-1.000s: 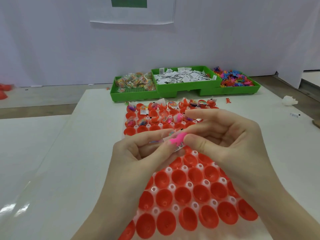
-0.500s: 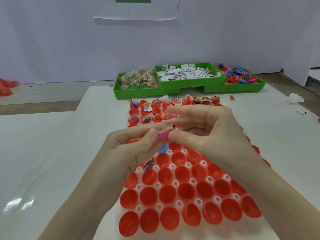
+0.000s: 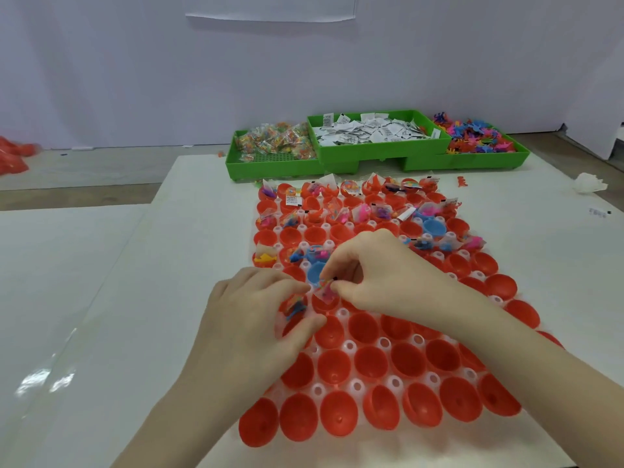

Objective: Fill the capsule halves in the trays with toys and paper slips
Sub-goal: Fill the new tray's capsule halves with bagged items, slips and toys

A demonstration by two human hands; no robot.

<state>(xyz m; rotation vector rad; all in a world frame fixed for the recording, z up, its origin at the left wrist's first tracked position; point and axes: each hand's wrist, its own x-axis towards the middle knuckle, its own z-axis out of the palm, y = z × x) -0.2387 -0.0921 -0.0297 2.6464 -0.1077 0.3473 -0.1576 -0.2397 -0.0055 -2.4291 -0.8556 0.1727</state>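
Right hand (image 3: 378, 282) pinches a small clear toy packet (image 3: 326, 292) between thumb and forefinger, holding it at the mouth of a red capsule half (image 3: 322, 307) near the middle of the capsule tray (image 3: 341, 339). Left hand (image 3: 256, 319) sits just left of that cup, fingers curled round a few more small coloured toys (image 3: 295, 307), thumb lying across the tray beneath them. A blue capsule half (image 3: 315, 273) stands in the tray directly behind the packet.

Progress, judged from the tray: the rows at its far end mostly carry toys and paper slips, with some red cups among them bare. The middle rows are partly filled. All rows nearer the camera than the hands are empty red halves, so well over half the tray appears outstanding. A second blue half (image 3: 434, 226) sits among the filled cups toward the far right of the tray.

Beyond the far end of the tray lie the green supply bins (image 3: 337, 162): bagged toys (image 3: 273, 141) on the left, paper slips (image 3: 371, 131) in the centre, loose coloured toys (image 3: 472, 136) on the right. All three remain well stocked. Tray and bins rest on the white desk (image 3: 135, 298). A crumpled white scrap (image 3: 589, 187) lies on the desk far right of the tray.
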